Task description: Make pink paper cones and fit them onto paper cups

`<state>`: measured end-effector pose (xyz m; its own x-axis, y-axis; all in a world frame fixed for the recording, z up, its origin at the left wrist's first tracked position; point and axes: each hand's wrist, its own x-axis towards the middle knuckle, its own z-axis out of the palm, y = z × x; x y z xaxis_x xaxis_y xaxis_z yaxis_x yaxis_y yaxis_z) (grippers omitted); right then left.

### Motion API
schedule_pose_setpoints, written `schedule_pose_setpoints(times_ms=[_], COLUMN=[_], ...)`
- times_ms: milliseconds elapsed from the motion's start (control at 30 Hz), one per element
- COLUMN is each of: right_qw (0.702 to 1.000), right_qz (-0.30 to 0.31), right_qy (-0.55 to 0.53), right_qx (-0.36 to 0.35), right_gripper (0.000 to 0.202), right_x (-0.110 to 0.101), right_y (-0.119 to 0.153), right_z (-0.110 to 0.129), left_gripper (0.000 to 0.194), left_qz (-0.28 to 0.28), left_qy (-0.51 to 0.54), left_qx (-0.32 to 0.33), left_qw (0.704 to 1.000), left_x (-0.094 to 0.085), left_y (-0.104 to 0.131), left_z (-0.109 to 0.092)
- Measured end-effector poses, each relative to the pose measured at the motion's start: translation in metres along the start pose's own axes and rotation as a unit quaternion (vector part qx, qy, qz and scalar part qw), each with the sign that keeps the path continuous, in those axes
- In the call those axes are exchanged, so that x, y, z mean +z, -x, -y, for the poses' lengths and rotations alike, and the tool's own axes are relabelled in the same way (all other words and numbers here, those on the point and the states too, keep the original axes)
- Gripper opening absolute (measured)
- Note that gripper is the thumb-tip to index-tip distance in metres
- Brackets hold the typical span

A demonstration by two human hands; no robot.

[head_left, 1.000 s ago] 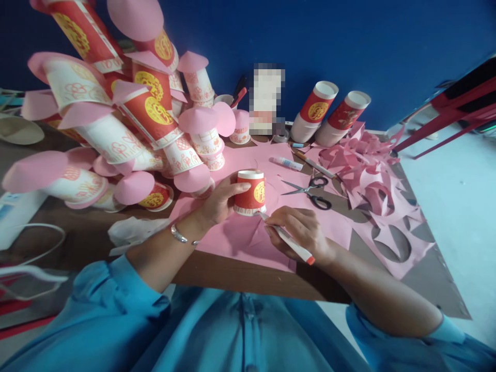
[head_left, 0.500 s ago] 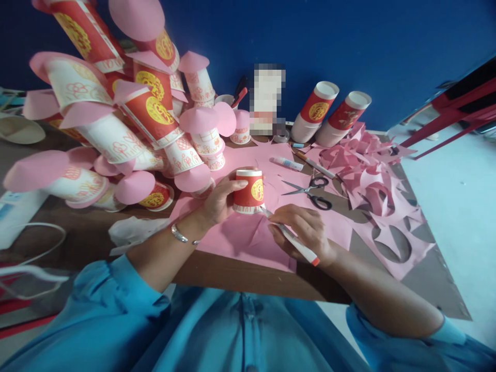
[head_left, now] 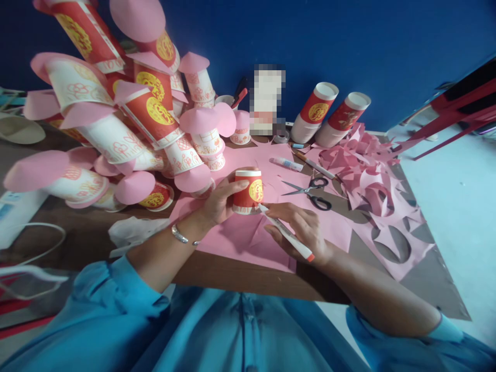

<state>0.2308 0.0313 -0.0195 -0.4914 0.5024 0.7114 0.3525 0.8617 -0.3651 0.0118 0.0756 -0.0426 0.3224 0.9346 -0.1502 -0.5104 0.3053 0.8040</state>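
Note:
My left hand (head_left: 221,197) is wrapped round a red paper cup (head_left: 244,192) with a yellow emblem, thumb across its front and the other fingers hidden behind. The cup's white lower band carries short red strokes. In my right hand (head_left: 300,227) is a white marker (head_left: 292,237) with a red end, its tip at the cup's lower right edge. Pink paper (head_left: 236,243) lies under both hands. Just beyond my right hand rest black-handled scissors (head_left: 310,192) with parted blades.
Piled at the left are several decorated cups with pink paper cones (head_left: 93,129). Two stacks of cups (head_left: 315,111) stand by the blue wall. Pink paper scraps (head_left: 372,170) cover the right side. A glue tube (head_left: 287,164) and another marker (head_left: 318,165) lie behind the scissors.
The marker and my right hand have shifted slightly left and up along the cup's lower edge. The cup has barely moved in my left hand.

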Motion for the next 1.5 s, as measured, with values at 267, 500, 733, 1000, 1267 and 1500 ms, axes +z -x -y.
schedule_pose_setpoints(times_ms=[267,500,733,1000,1267,1500], right_qw=[0.999,0.999,1.0,0.999,0.999,1.0], right_qz=[-0.017,-0.005,0.018,0.024,0.014,0.012], right_qy=[-0.022,-0.011,0.003,0.004,0.007,0.008], right_qx=[-0.027,-0.031,-0.024,-0.026,-0.029,-0.022], right_gripper=[0.025,0.017,0.012,0.014,0.019,0.018], right_x=[-0.0017,-0.0001,-0.0003,0.0002,0.0023,0.0012], right_y=[-0.0014,-0.0028,-0.0032,-0.0021,-0.0005,-0.0013], right_z=[0.0006,0.004,0.0044,0.0036,0.0007,0.0012], left_gripper=[0.061,0.054,0.057,0.06,0.054,0.057], left_qz=[-0.015,-0.019,-0.015,-0.02,-0.006,-0.009], left_qy=[-0.025,-0.029,-0.035,-0.037,-0.045,-0.052], left_qx=[-0.008,0.0,0.001,-0.002,0.003,0.008], left_qw=[1.0,0.999,0.999,0.999,0.999,0.999], left_x=[0.0025,0.0045,0.0063,0.008,0.0069,0.0076], left_y=[0.002,0.0032,0.0031,0.0028,0.0032,0.0037], left_z=[-0.0012,-0.0026,-0.0033,-0.004,-0.0033,-0.0044])
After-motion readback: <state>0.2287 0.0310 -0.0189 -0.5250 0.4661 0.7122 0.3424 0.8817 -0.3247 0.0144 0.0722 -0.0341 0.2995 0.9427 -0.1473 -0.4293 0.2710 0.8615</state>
